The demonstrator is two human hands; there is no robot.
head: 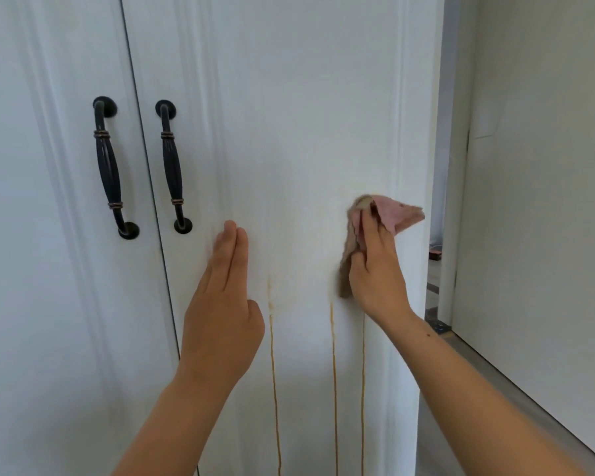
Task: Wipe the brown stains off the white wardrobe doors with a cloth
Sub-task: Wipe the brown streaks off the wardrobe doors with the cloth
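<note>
Wiping step: rubbing at the top of the brown stains [334, 372] with a cloth [397, 216]. Partway done, by the look of it, with only a faint smear up high and three thin drip lines not yet cleaned lower down.
Brown stains: on the stained door [306, 97], right of and below the black handle [172, 166], running down out of view.
Cloth: pink and bunched up. Pressed on the same door, far right of the black handle and level with its bottom end, with a flap poking out toward the door's edge.
Right hand [375, 273]: on the cloth, fingers close together and pushing it at the door. Thumb seemingly hooked on the hanging edge.
Left hand [220, 304]: flat on the door, just right of and below the black handle. Fingers straight and side by side, holding nothing. Probably keeping the door from swinging.
Next move: likely a firm rub down along the drip lines under the cloth. Calls for a steady push and a clean bit of cloth.
Farther out: a second handle [110, 166] on the other door [31, 201], left of the black handle, and a pale wall [529, 201] far to its right.
</note>
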